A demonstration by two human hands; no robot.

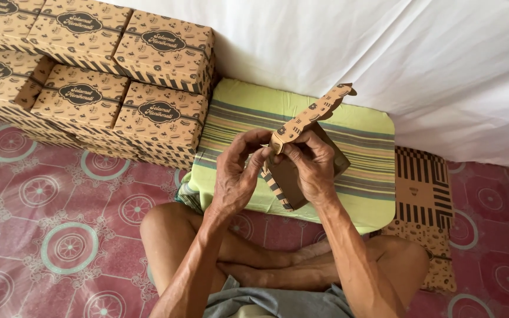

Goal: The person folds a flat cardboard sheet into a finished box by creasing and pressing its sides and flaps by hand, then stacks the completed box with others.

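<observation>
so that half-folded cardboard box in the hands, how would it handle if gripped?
The half-folded box is probably light: both hands hold it up by fingertips. Likely bendy, since its lid flap sticks up unsupported as thin printed card. Squeezing hard would probably crease it, unlike the finished boxes stacked squarely.

both hands (pixel 278 168) folding cardboard box (pixel 301 159)

arms: bare, no sleeves | legs: bare | shorts (pixel 278 300): grey | feet: bare
</observation>
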